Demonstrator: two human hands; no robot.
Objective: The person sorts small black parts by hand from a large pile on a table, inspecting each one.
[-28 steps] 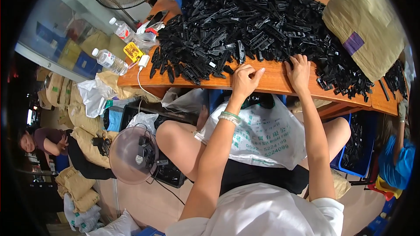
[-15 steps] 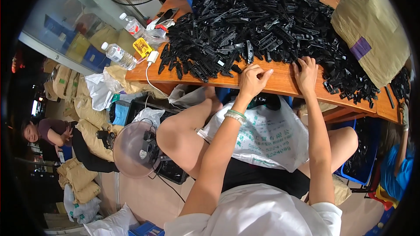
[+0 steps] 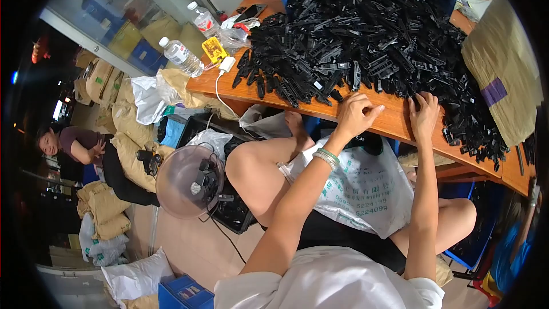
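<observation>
A big heap of black plastic parts [image 3: 366, 34] covers much of the wooden table [image 3: 394, 115]. My left hand [image 3: 355, 117] rests at the table's front edge, fingers curled under and thumb pointing right. Whatever its fingers may hold is hidden. Further right, my right hand [image 3: 424, 117] touches the near rim of the heap, its bent fingers somewhat apart and no part visibly gripped. Across my lap, below the table edge, lies a white printed woven sack [image 3: 366, 186].
Two water bottles [image 3: 182, 57], a yellow card [image 3: 214, 50] and a white charger [image 3: 227, 64] occupy the table's left end. A brown paper sack [image 3: 503, 74] leans at right. Left of my knee are a clear plastic basin [image 3: 171, 186] and a black crate [image 3: 243, 217]. Another person [image 3: 86, 151] sits left.
The whole view has shifted, so the table and heap appear further right and lower. Both my hands keep nearly the same place and pose at the heap's near edge.
</observation>
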